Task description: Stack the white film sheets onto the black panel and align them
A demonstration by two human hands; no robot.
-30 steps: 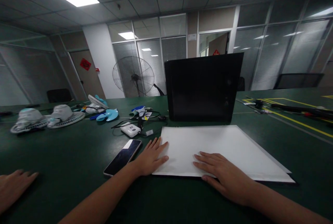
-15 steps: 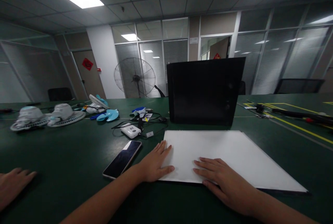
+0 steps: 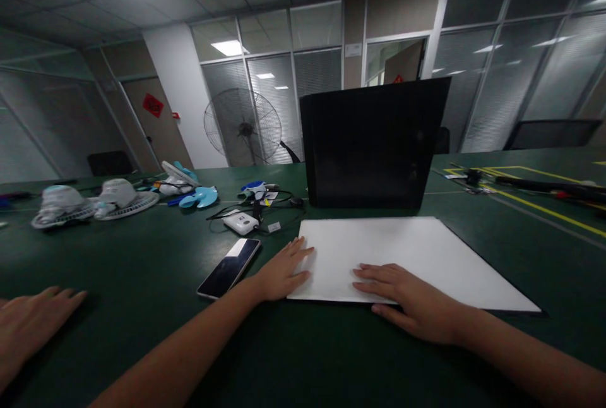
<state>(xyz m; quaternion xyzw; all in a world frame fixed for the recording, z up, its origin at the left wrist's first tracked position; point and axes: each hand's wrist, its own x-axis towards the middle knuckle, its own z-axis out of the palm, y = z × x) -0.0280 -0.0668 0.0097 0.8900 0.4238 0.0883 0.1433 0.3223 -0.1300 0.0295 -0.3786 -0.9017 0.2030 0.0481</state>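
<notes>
A flat white board lies on the green table in front of me. My left hand rests at its left edge with the fingers apart, holding nothing. On the board's front edge lies my right hand, its fingers spread and nothing in it. A phone with a dark screen lies just left of my left hand. Behind the board stands a large black panel. A white device with cables is beyond the phone.
Another person's hand is over the table at the left edge. Two white caps with fan-like brims and light blue blades lie at the back left. Black rods and yellow tape are at the right.
The view has tilted down slightly, so the table objects sit higher in the picture. The other person's hand reaches a little further right. My hands stay on the board.
</notes>
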